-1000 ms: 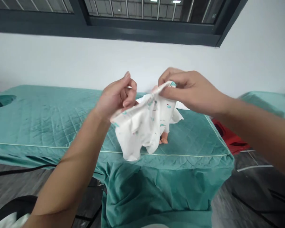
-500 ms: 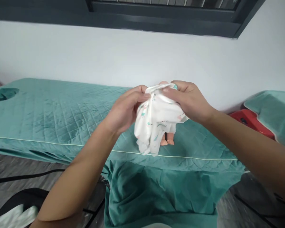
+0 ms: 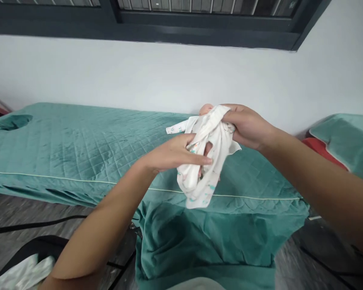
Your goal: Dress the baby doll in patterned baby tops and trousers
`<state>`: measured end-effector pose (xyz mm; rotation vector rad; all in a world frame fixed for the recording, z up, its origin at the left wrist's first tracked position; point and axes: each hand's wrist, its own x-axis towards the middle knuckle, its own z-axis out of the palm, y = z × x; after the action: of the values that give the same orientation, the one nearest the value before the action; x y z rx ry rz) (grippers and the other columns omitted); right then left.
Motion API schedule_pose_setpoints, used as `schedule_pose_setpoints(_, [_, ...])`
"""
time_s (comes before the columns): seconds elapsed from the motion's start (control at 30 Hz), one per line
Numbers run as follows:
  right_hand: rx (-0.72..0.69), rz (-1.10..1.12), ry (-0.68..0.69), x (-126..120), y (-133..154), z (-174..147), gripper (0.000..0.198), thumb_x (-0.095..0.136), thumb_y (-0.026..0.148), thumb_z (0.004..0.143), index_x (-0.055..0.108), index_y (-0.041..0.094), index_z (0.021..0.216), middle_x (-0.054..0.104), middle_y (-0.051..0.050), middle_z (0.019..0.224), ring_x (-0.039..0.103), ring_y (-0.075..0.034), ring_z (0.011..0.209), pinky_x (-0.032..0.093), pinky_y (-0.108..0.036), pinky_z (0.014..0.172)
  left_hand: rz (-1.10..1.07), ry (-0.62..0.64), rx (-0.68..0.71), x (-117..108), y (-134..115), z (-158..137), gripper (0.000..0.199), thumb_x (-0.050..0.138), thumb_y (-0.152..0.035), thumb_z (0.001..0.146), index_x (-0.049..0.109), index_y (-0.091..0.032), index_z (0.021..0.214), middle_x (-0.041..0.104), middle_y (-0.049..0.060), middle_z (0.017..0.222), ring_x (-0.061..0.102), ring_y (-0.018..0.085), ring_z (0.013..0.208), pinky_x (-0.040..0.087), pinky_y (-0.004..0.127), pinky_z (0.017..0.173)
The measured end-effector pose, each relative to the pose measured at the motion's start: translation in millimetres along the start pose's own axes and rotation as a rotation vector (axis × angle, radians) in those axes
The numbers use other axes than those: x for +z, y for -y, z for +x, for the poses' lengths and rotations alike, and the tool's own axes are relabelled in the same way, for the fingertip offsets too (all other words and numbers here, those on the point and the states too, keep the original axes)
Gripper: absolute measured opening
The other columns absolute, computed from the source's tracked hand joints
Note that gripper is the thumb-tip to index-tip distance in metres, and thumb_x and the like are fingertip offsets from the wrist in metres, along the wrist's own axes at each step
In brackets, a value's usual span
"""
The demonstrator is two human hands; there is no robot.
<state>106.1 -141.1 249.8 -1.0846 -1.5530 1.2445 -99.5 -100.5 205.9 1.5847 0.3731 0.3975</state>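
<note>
A white baby garment (image 3: 216, 139) with small green and pink prints hangs bunched between my two hands. My right hand (image 3: 246, 125) grips its upper edge, the fingers partly behind the cloth. Lower on the left side, my left hand (image 3: 181, 153) has one digit stretched across the front of the fabric, while its other fingers go behind or into the folds. Behind the garment a baby doll lies on the green bed cover (image 3: 103, 141). Its head (image 3: 205, 108) shows above the cloth, and a printed white sleeve (image 3: 177, 128) sticks out to the left. Most of its body is hidden.
The padded bed runs along a white wall (image 3: 124, 72) below a dark window frame (image 3: 199, 32). A face hole (image 3: 13, 122) is at its left end. A red object (image 3: 323, 151) and another green cover stand at right. Pale cloth (image 3: 24, 274) lies at lower left.
My left hand has moved down from the garment's top edge to its middle. The cloth is twisted and hangs lower. The doll's head and a sleeve now show; its legs are mostly covered.
</note>
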Motion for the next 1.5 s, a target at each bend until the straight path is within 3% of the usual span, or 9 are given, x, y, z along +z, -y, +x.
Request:
schedule_pose_setpoints(0.13, [-0.018, -0.053, 0.032, 8, -1, -9, 0.025, 0.066, 0.042, 0.089, 0.068, 0.017, 0.088, 0.068, -0.003, 0.079, 0.061, -0.015, 0.073, 0.048, -0.026, 0.064, -0.162, -0.132, 0.104, -4, 11, 8, 0.033, 0.077, -0.043, 0.079, 0.066, -0.013, 0.081, 0.071, 0.006, 0.074, 0.067, 0.015, 0.064, 0.054, 0.025, 0.060])
schedule_pose_setpoints(0.33, [0.128, -0.371, 0.367, 5, -11, -16, 0.026, 0.077, 0.042, 0.079, 0.073, 0.018, 0.087, 0.071, -0.001, 0.082, 0.063, -0.014, 0.073, 0.047, -0.024, 0.064, -0.237, -0.312, 0.057, -3, 20, 20, 0.054, 0.059, -0.070, 0.083, 0.064, -0.016, 0.077, 0.065, 0.004, 0.057, 0.063, 0.015, 0.052, 0.052, 0.025, 0.052])
schedule_pose_setpoints(0.47, [0.147, -0.354, 0.225, 2, -22, -20, 0.031, 0.074, 0.050, 0.081, 0.075, 0.019, 0.088, 0.073, -0.002, 0.081, 0.065, -0.015, 0.069, 0.049, -0.025, 0.060, -0.148, -0.381, 0.028, 1, 25, 21, 0.059, 0.053, -0.076, 0.083, 0.066, -0.018, 0.079, 0.063, 0.004, 0.054, 0.062, 0.016, 0.050, 0.048, 0.026, 0.049])
schedule_pose_setpoints(0.67, [0.011, -0.083, -0.031, 2, -35, -14, 0.040, 0.073, 0.059, 0.080, 0.069, 0.019, 0.081, 0.071, -0.002, 0.075, 0.065, -0.015, 0.066, 0.050, -0.025, 0.058, -0.012, -0.121, -0.053, 10, 32, 19, 0.041, 0.083, -0.048, 0.071, 0.068, -0.015, 0.091, 0.072, 0.004, 0.079, 0.067, 0.017, 0.069, 0.052, 0.028, 0.064])
schedule_pose_setpoints(0.77, [-0.058, -0.018, -0.086, -1, -44, -9, 0.041, 0.072, 0.060, 0.082, 0.068, 0.019, 0.080, 0.070, -0.001, 0.080, 0.064, -0.013, 0.070, 0.050, -0.024, 0.061, -0.159, -0.143, -0.051, 11, 40, 22, 0.047, 0.087, -0.036, 0.068, 0.069, -0.015, 0.106, 0.074, 0.008, 0.099, 0.071, 0.021, 0.088, 0.054, 0.032, 0.080])
schedule_pose_setpoints(1.0, [0.331, -0.184, 0.286, -7, -55, -12, 0.036, 0.080, 0.049, 0.076, 0.076, 0.016, 0.091, 0.074, -0.005, 0.082, 0.067, -0.016, 0.068, 0.052, -0.025, 0.058, -0.421, -0.301, 0.042, 3, 56, 30, 0.045, 0.084, -0.031, 0.069, 0.068, -0.015, 0.108, 0.075, 0.007, 0.088, 0.072, 0.023, 0.078, 0.055, 0.032, 0.071])
schedule_pose_setpoints(1.17, [0.236, 0.028, -0.055, -8, -71, -8, 0.035, 0.073, 0.052, 0.081, 0.075, 0.018, 0.089, 0.075, -0.007, 0.081, 0.070, -0.022, 0.069, 0.057, -0.031, 0.058, -0.418, -0.159, -0.035, 1, 63, 30, 0.044, 0.081, -0.043, 0.075, 0.070, -0.014, 0.106, 0.077, 0.010, 0.089, 0.073, 0.024, 0.081, 0.057, 0.035, 0.074])
schedule_pose_setpoints(1.27, [0.182, 0.185, -0.130, -11, -81, -5, 0.037, 0.069, 0.054, 0.082, 0.073, 0.019, 0.094, 0.074, -0.007, 0.078, 0.071, -0.025, 0.070, 0.058, -0.035, 0.058, -0.382, 0.014, -0.122, -4, 67, 27, 0.043, 0.085, -0.040, 0.072, 0.072, -0.013, 0.103, 0.077, 0.012, 0.092, 0.074, 0.025, 0.079, 0.058, 0.036, 0.074])
schedule_pose_setpoints(1.5, [0.380, 0.082, 0.320, -5, -87, -17, 0.042, 0.070, 0.059, 0.081, 0.073, 0.018, 0.090, 0.073, -0.005, 0.074, 0.065, -0.017, 0.057, 0.054, -0.027, 0.052, -0.428, -0.175, -0.067, -11, 74, 30, 0.038, 0.086, -0.035, 0.070, 0.074, -0.013, 0.099, 0.077, 0.009, 0.091, 0.072, 0.020, 0.076, 0.057, 0.030, 0.071])
